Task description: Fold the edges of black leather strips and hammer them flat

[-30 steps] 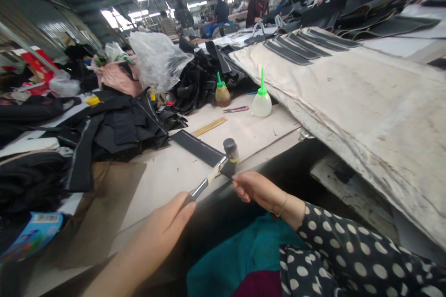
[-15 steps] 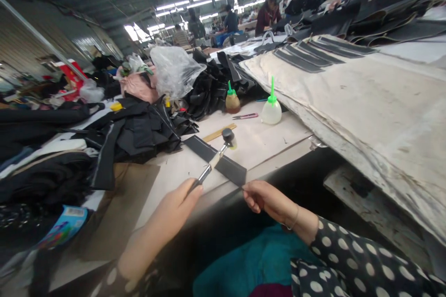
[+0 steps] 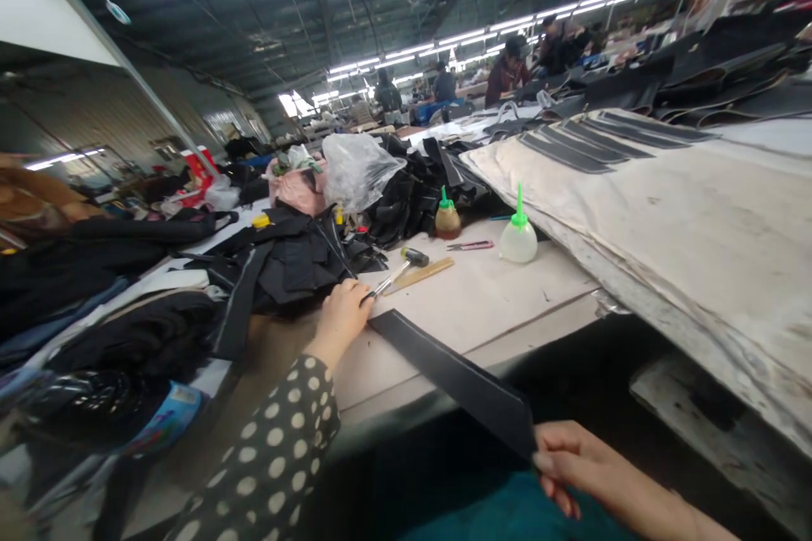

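My left hand (image 3: pixel 343 317) is closed round the dark handle end of a small hammer (image 3: pixel 397 275), which lies low over the table beside a yellowish ruler (image 3: pixel 424 274). Between finger and thumb, my right hand (image 3: pixel 567 461) pinches the near end of a long black strip (image 3: pixel 457 372) with a pale line along one edge. The strip's far end rests on the pale table (image 3: pixel 495 304), close to my left hand, and its near end hangs past the table edge.
Two squeeze bottles, one brownish (image 3: pixel 447 220) and one clear (image 3: pixel 518 241), stand behind pink snips (image 3: pixel 470 245). Black pieces (image 3: pixel 295 258) are heaped left. A raised pale board (image 3: pixel 685 211) with black strips is right. People work farther back.
My left hand has carried the hammer away from the strip, to beside the ruler. My right hand has drawn the strip toward me, over the table edge. The view has shifted.
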`<state>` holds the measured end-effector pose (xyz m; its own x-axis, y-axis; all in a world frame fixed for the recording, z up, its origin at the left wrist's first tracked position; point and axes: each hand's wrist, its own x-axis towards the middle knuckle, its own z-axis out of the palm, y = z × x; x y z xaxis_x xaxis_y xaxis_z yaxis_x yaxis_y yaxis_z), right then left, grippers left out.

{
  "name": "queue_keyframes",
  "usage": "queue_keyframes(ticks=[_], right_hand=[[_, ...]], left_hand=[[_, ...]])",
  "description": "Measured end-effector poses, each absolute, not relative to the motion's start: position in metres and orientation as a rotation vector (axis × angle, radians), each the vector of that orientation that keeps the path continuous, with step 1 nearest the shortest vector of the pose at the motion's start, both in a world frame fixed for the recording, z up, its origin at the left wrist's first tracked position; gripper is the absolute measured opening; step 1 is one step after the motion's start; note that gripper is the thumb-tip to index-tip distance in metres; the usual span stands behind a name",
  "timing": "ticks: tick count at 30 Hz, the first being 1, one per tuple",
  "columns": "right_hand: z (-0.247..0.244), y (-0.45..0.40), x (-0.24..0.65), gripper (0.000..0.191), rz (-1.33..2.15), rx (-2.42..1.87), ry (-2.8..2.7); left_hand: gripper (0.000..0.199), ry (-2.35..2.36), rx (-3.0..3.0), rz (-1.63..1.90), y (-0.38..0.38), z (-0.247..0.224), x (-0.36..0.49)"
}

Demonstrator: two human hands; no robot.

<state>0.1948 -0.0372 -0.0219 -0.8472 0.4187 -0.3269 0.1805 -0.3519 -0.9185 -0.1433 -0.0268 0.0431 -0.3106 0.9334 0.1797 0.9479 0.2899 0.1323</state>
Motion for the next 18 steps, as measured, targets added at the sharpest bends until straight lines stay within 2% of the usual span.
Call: queue_keyframes(ticks=[2, 5, 8, 9, 11, 14, 16, 18], right_hand=[[-0.018, -0.038, 0.202, 0.047, 2.341, -0.768, -1.678], [-0.013, -0.038, 0.206, 0.045, 2.345, -0.673, -1.601], [-0.005, -0.038, 0.204, 0.043, 2.286, -0.564, -1.568], [-0.001, -0.037, 0.203, 0.043, 2.266, -0.536, -1.557], [0.008, -0.034, 0.201, 0.044, 2.220, -0.481, -1.560], [0.024, -0.026, 0.193, 0.045, 2.021, -0.386, -1.617], [0.033, -0.020, 0.182, 0.038, 1.832, -0.431, -1.692], [0.040, -0.015, 0.168, 0.034, 1.731, -0.520, -1.792]], left_hand=[[0.030, -2.342, -1.949, -0.500, -0.035, 0.046, -0.122], [0.039, -2.056, -2.511, -0.801, -0.060, 0.053, -0.073], [0.062, -1.832, -2.921, -0.871, -0.083, 0.051, -0.031], [0.061, -1.828, -2.923, -0.925, -0.088, 0.048, -0.023], [0.046, -1.907, -2.798, -1.145, -0.093, 0.043, -0.017], [0.031, -2.145, -2.361, -1.860, -0.091, 0.049, -0.022], [0.032, -2.183, -1.874, -2.498, -0.088, 0.065, -0.029], [0.036, -2.070, -1.408, -2.958, -0.085, 0.083, -0.034]])
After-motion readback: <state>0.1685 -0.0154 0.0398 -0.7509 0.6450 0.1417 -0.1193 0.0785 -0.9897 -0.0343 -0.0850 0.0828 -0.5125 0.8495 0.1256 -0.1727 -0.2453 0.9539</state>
